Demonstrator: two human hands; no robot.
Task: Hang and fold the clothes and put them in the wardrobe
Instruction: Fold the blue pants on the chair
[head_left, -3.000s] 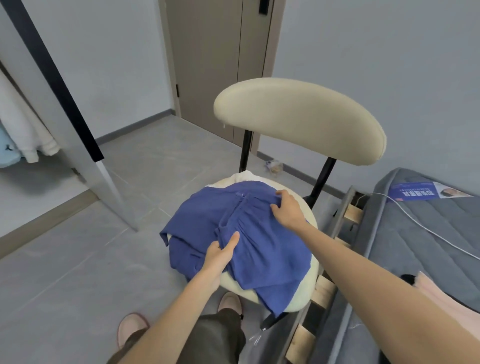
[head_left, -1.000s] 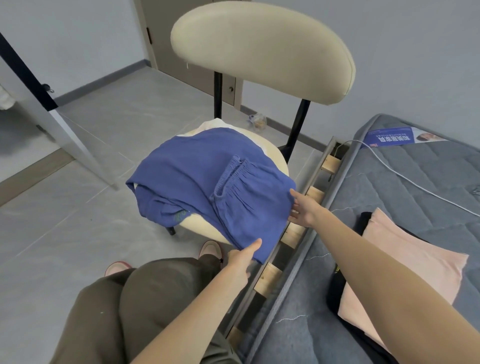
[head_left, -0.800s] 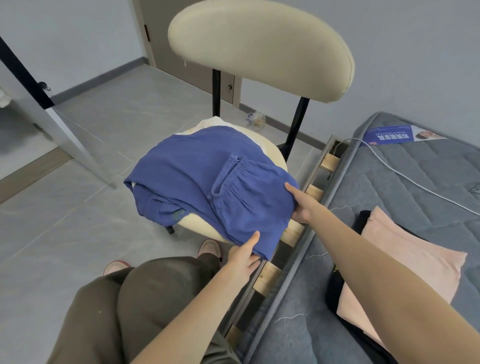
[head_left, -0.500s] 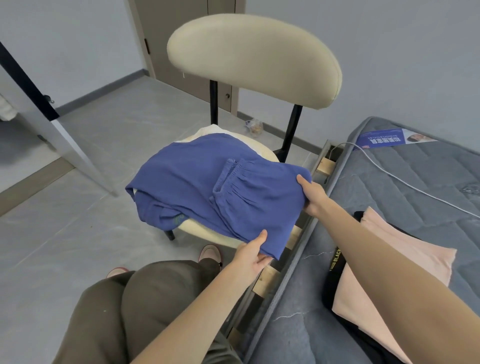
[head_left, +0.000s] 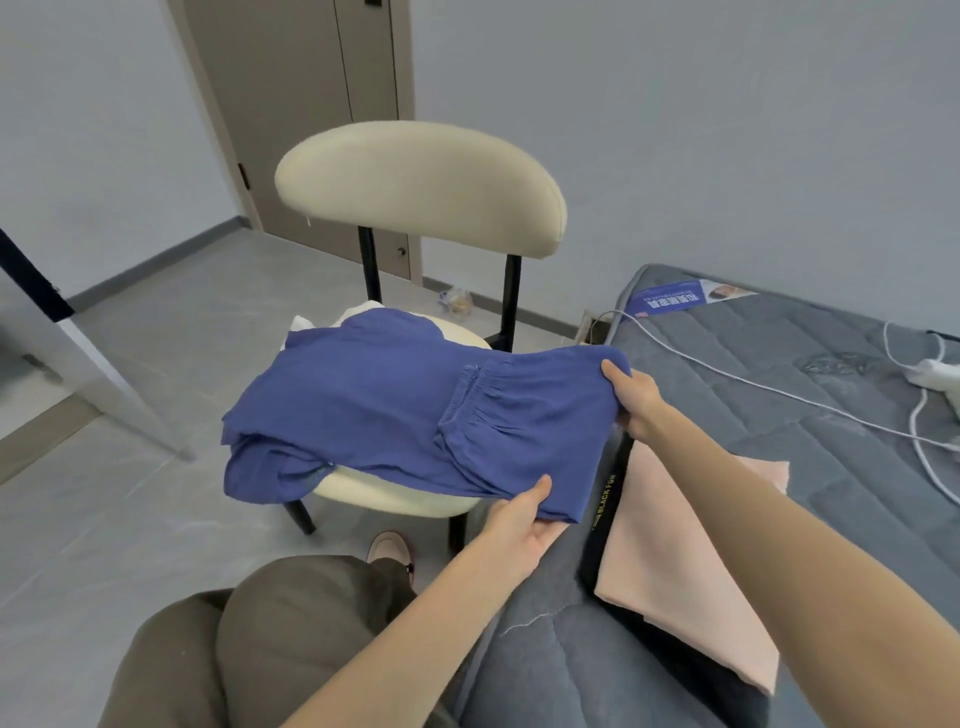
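A folded blue garment with a gathered waistband is lifted partly off the cream chair, its left end still drooping over the seat. My left hand grips its near right corner, thumb on top. My right hand grips the far right corner, thumb over the cloth. A white garment peeks out under the blue one at the back of the seat. On the bed to the right lies a folded pink garment on top of a black one.
The grey mattress carries a white cable and a blue leaflet. A brown door stands behind the chair. A mirror or wardrobe edge leans at the left. My knee is low in view over grey floor tiles.
Both hands moved from the top of the garment to its right edge, took hold of the corners and lifted it, drawing it right toward the bed.
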